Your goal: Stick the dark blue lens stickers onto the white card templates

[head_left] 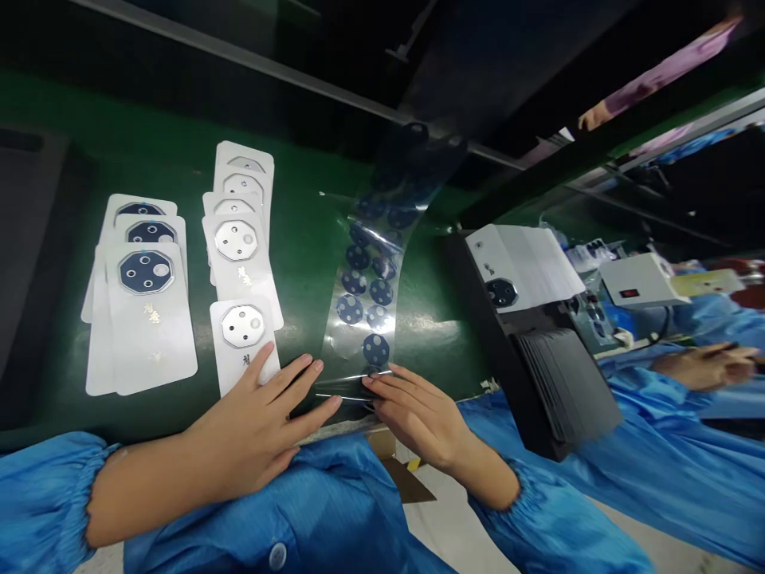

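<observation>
A clear film strip carrying several dark round pieces runs from the table's near edge up toward the back. My left hand lies flat with fingers spread, fingertips on the strip's near end, partly over a white card with a silver round camera ring. My right hand also lies flat, fingers stretched, its tips pressing the same end of the film from the right. Neither hand grips anything.
On the green table lie stacks of white cards with dark rings and with silver rings. A black holder with white cards stands at right. Another person's hand in a blue sleeve works at far right.
</observation>
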`<state>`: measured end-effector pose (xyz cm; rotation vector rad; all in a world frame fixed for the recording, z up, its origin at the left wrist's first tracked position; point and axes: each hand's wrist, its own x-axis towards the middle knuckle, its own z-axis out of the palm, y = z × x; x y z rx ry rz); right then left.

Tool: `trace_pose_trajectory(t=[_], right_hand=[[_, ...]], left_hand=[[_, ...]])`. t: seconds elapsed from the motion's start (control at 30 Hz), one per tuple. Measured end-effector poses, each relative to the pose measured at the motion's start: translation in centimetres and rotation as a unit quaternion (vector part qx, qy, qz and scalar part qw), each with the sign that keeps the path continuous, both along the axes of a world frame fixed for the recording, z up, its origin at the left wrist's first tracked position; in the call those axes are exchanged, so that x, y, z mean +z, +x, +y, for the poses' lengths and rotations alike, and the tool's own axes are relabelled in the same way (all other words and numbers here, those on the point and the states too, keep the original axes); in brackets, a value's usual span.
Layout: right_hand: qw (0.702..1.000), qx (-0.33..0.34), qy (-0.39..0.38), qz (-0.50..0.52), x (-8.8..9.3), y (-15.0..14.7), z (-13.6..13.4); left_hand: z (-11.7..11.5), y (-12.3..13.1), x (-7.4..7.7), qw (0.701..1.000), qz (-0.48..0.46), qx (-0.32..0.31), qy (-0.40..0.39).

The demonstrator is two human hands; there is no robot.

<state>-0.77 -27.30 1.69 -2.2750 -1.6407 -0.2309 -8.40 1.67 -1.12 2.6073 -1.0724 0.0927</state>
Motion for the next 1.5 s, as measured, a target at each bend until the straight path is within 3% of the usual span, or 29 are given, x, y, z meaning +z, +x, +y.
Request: trace_pose_trajectory(t=[0.1, 0.2, 0.3, 0.37, 0.47, 0.57, 0.63, 0.73, 0.97, 1.17, 1.5], right_hand=[[0.997, 0.015, -0.079, 0.018, 4.1, -0.3, 0.7], [0.983, 0.006, -0.145, 0.111, 9.0, -0.2, 1.1], [0.957, 0.029, -0.126, 0.258, 11.7, 1.4, 2.3], [0.926, 0.022, -0.087, 0.368, 11.2, 3.0, 4.4], [0.851, -0.056, -0.027, 0.522, 7.5, 5.2, 9.7], [0.765, -0.123, 0.059, 0.629, 3.0, 6.0, 14.6], [0.722, -0.140, 0.092, 0.671, 0.8, 5.8, 16.4], [0.687, -0.171, 0.121, 0.696, -0.6, 5.1, 16.8], [0.678, -0.214, 0.091, 0.697, 0.0, 5.6, 16.3], [0.722, -0.215, 0.083, 0.652, -0.3, 5.9, 16.5], [0.705, -0.250, 0.090, 0.658, -0.2, 5.4, 16.7]], left_hand=[[-0.1, 0.0, 0.1, 1.000, 0.020, 0.000, 0.000], [-0.1, 0.0, 0.2, 0.999, 0.036, -0.006, -0.002], [0.0, 0.0, 0.3, 1.000, 0.018, 0.002, 0.002], [-0.1, -0.3, 0.2, 1.000, -0.017, 0.003, -0.003], [-0.4, -1.1, -0.2, 0.996, -0.085, 0.006, -0.004], [-0.9, -2.4, -0.6, 0.985, -0.116, 0.117, 0.044], [-1.2, -3.1, -0.8, 0.973, -0.122, 0.179, 0.076], [-1.4, -3.6, -1.0, 0.967, -0.145, 0.186, 0.095], [-1.4, -3.5, -0.9, 0.969, -0.134, 0.186, 0.097], [-1.3, -3.5, -0.5, 0.970, -0.121, 0.181, 0.110], [-1.6, -3.6, -0.5, 0.966, -0.122, 0.201, 0.105]])
